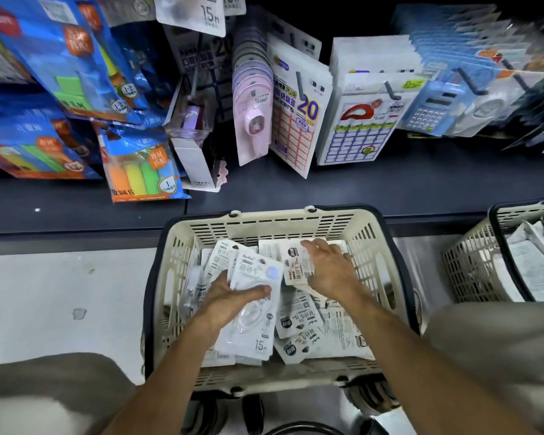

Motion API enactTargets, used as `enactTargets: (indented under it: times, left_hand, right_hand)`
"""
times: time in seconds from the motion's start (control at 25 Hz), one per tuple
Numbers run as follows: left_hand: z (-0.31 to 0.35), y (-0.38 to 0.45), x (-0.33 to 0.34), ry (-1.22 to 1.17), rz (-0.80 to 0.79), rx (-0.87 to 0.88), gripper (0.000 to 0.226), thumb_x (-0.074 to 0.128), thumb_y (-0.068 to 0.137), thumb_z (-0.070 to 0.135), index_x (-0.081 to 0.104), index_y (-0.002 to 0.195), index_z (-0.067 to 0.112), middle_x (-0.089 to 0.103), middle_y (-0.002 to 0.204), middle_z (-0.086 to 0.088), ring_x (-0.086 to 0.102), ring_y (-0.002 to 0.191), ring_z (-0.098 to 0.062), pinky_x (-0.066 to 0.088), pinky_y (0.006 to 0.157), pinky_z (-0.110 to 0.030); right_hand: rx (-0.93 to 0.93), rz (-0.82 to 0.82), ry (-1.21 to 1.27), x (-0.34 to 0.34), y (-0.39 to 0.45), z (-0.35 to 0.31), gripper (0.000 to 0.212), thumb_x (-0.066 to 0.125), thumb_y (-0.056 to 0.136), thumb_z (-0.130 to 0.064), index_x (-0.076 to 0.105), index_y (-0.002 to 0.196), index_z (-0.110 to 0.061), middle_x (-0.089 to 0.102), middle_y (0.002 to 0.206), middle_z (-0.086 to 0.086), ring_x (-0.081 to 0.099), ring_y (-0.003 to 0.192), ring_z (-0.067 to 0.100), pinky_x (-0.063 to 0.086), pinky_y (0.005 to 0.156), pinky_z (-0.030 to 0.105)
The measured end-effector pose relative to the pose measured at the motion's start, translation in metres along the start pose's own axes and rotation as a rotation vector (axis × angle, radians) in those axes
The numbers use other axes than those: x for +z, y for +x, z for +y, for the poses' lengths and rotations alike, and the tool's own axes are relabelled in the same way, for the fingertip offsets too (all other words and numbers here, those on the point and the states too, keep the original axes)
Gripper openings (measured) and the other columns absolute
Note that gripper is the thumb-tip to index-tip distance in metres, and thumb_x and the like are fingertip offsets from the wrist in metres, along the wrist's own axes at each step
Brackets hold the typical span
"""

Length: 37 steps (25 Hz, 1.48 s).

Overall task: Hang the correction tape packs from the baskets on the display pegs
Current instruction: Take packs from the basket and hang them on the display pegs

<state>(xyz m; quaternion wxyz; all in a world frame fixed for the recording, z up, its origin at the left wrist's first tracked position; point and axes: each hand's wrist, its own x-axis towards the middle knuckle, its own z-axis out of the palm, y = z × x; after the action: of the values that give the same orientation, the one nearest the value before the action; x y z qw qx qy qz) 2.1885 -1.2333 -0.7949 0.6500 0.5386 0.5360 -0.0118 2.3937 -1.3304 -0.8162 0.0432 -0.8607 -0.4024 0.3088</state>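
Observation:
A cream plastic basket (296,222) on the floor in front of me holds several white correction tape packs. My left hand (230,299) grips a small stack of white packs (258,277), thumb across the front one. My right hand (330,271) lies on another pack (296,265) deeper in the basket, fingers curled over its edge. Loose packs (321,337) fill the basket bottom. More white 15m correction tape packs (195,11) hang on a peg at the top of the display.
A second cream basket (471,265) with white packs stands at the right. The dark shelf (390,183) carries hanging sticker sheets (299,120), pink tape dispensers (252,111), calculators (434,108) and blue packs (76,58) at the left. My knees frame the basket.

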Motion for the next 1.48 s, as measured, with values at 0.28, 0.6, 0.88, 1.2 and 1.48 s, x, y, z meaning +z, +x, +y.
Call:
enactTargets:
  times: [0.28,0.6,0.88,1.2,1.48]
  left_hand:
    - [-0.009,0.016,-0.015,-0.090,0.200,0.001,0.092,0.094,0.062,0.043,0.050,0.140,0.023,0.072,0.122,0.005,0.061,0.122,-0.024,0.042,0.111,-0.049]
    - [0.061,-0.029,-0.036,-0.351,0.341,0.313,0.065,0.096,0.059,0.037,0.062,0.115,0.039,0.077,0.104,0.017,0.073,0.093,-0.003,0.058,0.076,-0.025]
    - [0.197,-0.126,-0.119,-0.435,0.477,0.750,0.059,0.096,0.060,0.035,0.064,0.109,0.036,0.078,0.096,0.018,0.076,0.084,-0.005,0.057,0.069,-0.029]
    - [0.274,-0.170,-0.180,-0.413,0.487,0.910,0.066,0.094,0.063,0.032,0.063,0.122,0.028,0.078,0.103,0.014,0.076,0.091,-0.009,0.060,0.082,-0.037]
    - [0.285,-0.156,-0.174,-0.597,0.341,0.859,0.068,0.098,0.053,0.034,0.067,0.114,0.029,0.080,0.100,0.005,0.078,0.087,-0.021,0.063,0.070,-0.040]
  right_hand:
    - [0.061,0.035,0.131,-0.010,0.010,0.040,0.034,0.058,0.101,-0.025,0.055,0.135,-0.024,0.068,0.095,0.002,0.063,0.077,0.015,0.053,0.065,0.024]
    - [-0.206,-0.174,1.141,-0.101,-0.043,-0.017,0.025,0.072,0.088,-0.016,0.073,0.111,-0.008,0.078,0.106,0.013,0.076,0.092,0.023,0.058,0.072,0.025]
    - [-0.530,0.103,1.372,-0.182,-0.085,-0.121,0.031,0.074,0.077,-0.027,0.079,0.107,-0.023,0.077,0.110,0.011,0.075,0.095,0.019,0.059,0.079,0.028]
    - [-0.568,0.365,1.333,-0.263,-0.083,-0.231,0.014,0.067,0.097,-0.021,0.073,0.109,-0.022,0.080,0.098,-0.003,0.077,0.085,0.015,0.059,0.063,0.027]
    - [-0.150,0.509,1.114,-0.267,-0.051,-0.250,0.043,0.066,0.092,-0.047,0.050,0.124,-0.024,0.064,0.104,-0.003,0.067,0.072,0.025,0.052,0.058,0.036]
